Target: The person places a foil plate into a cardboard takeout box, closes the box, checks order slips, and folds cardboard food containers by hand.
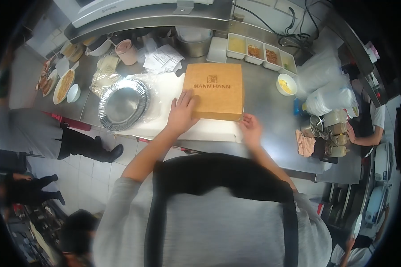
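The cardboard box [218, 100], probably light, stiff, is best held by opposite sides; the left hand [181, 114] is spread over its left edge; the right hand's [251, 130] grasp cannot be told.

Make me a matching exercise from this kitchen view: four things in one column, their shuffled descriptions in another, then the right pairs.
Things:
1. Cardboard box
2. Left hand
3. Foil pan
4. Cloth

Descriptions:
A. Peach-coloured and crumpled
B. Silver and round, with a ridged rim
C. Brown, with MANN HANN printed on top
D. Touching the box near its left edge

Right pairs: 1-C, 2-D, 3-B, 4-A
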`<state>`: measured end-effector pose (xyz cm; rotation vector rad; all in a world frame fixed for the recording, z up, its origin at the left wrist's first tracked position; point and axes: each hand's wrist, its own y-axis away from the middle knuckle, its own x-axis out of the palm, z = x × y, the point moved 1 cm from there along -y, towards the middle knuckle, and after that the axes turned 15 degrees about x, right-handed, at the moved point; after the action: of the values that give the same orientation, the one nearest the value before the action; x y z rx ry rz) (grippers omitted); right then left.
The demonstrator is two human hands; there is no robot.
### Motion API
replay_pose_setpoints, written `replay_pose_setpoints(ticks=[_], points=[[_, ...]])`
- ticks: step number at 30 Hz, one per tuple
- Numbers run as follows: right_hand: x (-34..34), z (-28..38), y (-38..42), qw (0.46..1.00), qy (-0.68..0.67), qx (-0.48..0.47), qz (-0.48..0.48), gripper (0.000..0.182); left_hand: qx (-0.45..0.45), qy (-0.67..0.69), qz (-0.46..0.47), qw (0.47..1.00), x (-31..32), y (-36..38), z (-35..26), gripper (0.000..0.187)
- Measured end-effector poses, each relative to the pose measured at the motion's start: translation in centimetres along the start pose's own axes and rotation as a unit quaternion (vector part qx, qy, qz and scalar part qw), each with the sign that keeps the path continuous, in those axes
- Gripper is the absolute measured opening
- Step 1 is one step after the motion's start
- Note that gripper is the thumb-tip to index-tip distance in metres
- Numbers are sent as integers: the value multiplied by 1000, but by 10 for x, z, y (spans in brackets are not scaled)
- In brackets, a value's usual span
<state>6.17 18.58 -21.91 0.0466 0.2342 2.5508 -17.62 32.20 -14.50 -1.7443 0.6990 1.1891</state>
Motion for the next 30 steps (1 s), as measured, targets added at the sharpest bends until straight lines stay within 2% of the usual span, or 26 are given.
replay_pose_setpoints(ticks=[1,4,7,10,13,16,22,27,30], points=[[2,1,3,1000,5,15,-4,39,3,18,-21,1000,5,0,-3,61],[8,8,6,996,45,-27,-70,27,14,47,-60,997,15,1,-7,63],[7,12,4,984,156,-41,-73,29,25,22,-63,997,20,-1,-10,65],[6,7,0,975,197,-52,-88,29,26,-9,-66,997,22,-3,-18,65],[9,-3,0,992,64,-67,-85,30,22,-54,-71,996,20,-6,-28,63],[10,5,3,992,-23,-23,-120,33,44,-68,-80,994,22,-10,-34,60],[9,24,8,992,57,6,-115,34,96,-33,-109,989,36,-30,-54,58],[12,23,8,990,61,-14,-125,33,99,-45,-129,986,35,-38,-62,58],[13,28,9,990,66,-15,-121,35,105,-55,-109,987,41,-41,-64,59]])
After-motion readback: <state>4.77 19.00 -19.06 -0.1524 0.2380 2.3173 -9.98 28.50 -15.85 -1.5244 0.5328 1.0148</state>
